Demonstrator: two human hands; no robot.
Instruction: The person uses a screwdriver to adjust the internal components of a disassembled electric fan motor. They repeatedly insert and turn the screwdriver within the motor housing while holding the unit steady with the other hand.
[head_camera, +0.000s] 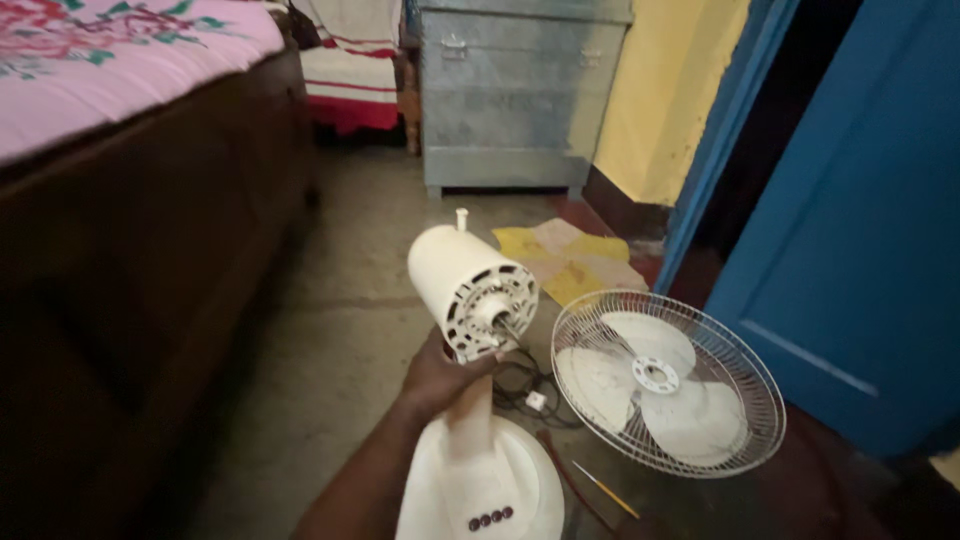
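Left hand (440, 378) gripped neck of cream fan body (470, 300), fingers wrapped below motor housing, base on floor (330, 330). Wire guard with blades (665, 380) lay just right. Right hand unseen.

The fan base (480, 490) ran off the bottom edge. Beside it, the screwdriver's (604, 489) handle was lost in shadow. The right hand stayed out of view.
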